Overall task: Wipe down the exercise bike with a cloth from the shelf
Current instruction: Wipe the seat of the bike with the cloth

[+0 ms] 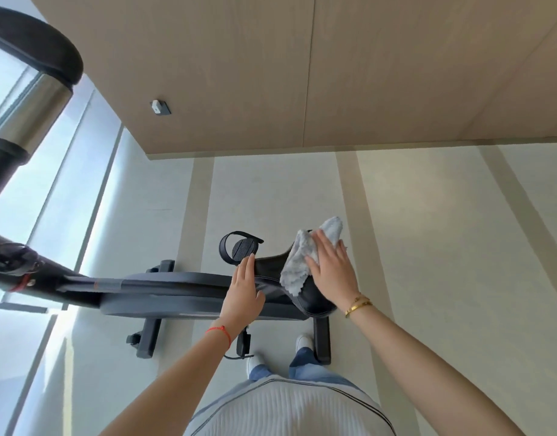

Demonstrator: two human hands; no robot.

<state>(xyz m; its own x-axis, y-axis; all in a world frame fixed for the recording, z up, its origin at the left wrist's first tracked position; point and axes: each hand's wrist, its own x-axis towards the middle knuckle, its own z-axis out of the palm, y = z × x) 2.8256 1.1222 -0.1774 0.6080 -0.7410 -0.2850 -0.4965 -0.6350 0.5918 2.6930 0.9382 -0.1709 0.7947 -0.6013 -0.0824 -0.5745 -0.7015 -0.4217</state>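
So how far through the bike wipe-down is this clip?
Done: the cloth is fetched and on the bike. In hand: the right hand presses it flat on the saddle while the left hand rests on the saddle's nose. Left, as far as one frame shows: frame, pedal and handlebar; nothing shows them wiped.

Your right hand (330,269) lies over the cloth (302,262), so you cannot see the middle of the cloth or the part of the saddle (315,297) beneath it. Your left hand (244,294) covers the saddle's narrow front end. The handlebar (35,48) of the exercise bike (164,287) runs off the left edge, and whatever is mounted there is cut away. The near pedal (243,341) is mostly hidden behind your left wrist. The small wall fitting (159,107) is too small to identify.
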